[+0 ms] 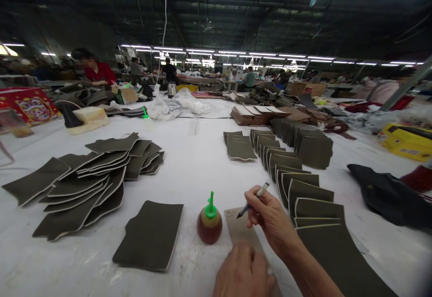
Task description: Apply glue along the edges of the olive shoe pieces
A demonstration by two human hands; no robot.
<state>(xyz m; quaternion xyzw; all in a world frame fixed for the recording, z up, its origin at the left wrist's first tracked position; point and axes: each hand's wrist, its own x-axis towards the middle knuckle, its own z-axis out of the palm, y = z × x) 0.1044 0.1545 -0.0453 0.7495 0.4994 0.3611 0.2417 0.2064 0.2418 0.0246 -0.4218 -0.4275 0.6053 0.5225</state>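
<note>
My right hand (pixel 268 218) is closed round a pen (pixel 252 200), its tip just above a brownish template piece (pixel 239 229) on the white table. My left hand (pixel 243 272) lies on the near end of that piece, fingers curled down on it. A small round brown bottle with a green nozzle (pixel 209 222) stands just left of the template. A single dark olive cut piece (pixel 150 234) lies further left. An overlapping row of the same dark pieces (pixel 297 184) runs along the right, from beside my right forearm towards the back.
A fanned heap of dark cut pieces (pixel 84 184) covers the left of the table (pixel 195 171). Brown card stacks (pixel 256 114), a black cloth (pixel 381 193) and a yellow box (pixel 405 141) lie at the back and right. Other people work at far tables.
</note>
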